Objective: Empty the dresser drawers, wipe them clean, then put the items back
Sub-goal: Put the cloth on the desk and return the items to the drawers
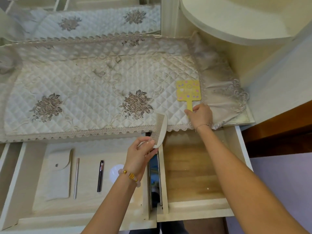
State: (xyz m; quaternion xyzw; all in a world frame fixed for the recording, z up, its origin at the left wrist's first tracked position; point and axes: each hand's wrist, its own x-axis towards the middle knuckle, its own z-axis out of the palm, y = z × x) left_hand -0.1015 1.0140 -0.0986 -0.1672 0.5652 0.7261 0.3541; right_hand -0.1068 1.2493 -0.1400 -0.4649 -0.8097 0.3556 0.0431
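Two forearms, mine, one head view.

Item 1: left hand [141, 154], fingers and thumb curled round one end of one comb [159, 130]. It is cream, half-moon in shape, with fine close teeth facing left, and I hold it over the front edge of the dresser top between the drawers. One bead bracelet [130, 175] on that wrist, pale pink beads with gold charms.

Item 2: right hand [200, 115], thumb and fingers pinching the narrow handle of one yellow paddle [188, 92]. It is flat with a square head dotted pink and purple, and lies on the right end of the cloth. One thin chain bracelet [202, 125] on that wrist.

Item 3: two drawers, both pulled open.
- Left drawer [25, 183], pale laminate, holds four things lying apart: one grey-white pouch [59, 174] with a curved snap flap; one slim silver metal rod [76, 178]; one black pen [100, 175]; one white round thing [116, 171], partly hidden behind my wrist.
- Right drawer [194, 169], wood-grain floor with a few pale specks.

Item 4: one quilted cloth [84, 81] over the dresser top. It is cream satin, diamond-stitched, with scalloped lace edging and two large grey-brown embroidered roses near the front.

Item 5: one mirror [84, 19] at the back, reflecting the cloth.

Item 6: one rounded cream shelf [236, 22], upper right.
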